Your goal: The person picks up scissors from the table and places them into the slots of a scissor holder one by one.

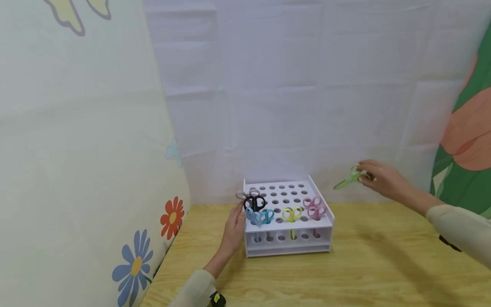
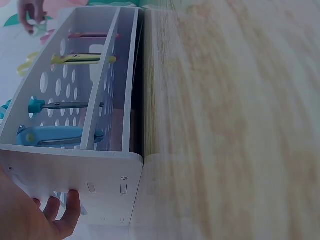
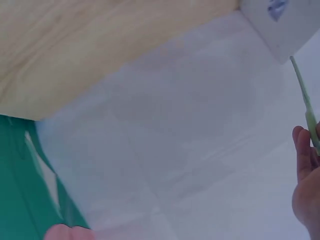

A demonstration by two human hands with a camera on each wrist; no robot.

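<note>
A white rack [image 1: 288,252] with rows of round holes stands on the table. Several scissors sit in it: black scissors [image 1: 254,203], blue scissors [image 1: 253,216], teal scissors [image 1: 267,215], yellow scissors [image 1: 293,214] and pink scissors [image 1: 316,212]. Greyish scissors handles [image 1: 241,195] show at its left edge, partly hidden. My left hand [image 1: 233,228] holds the rack's left side wall, its bent fingers [image 2: 73,205] at a cut-out there. Right of the rack, in the air, my right hand [image 1: 383,179] pinches light green scissors [image 1: 347,181] by the handles, blades pointing down-left.
The wood-grain table [image 1: 368,273] extends in front of the rack and to its right. A white cloth [image 1: 268,106] hangs behind. On the left is a flower-printed cloth [image 1: 96,170], and on the right a green patterned cloth [image 1: 477,170].
</note>
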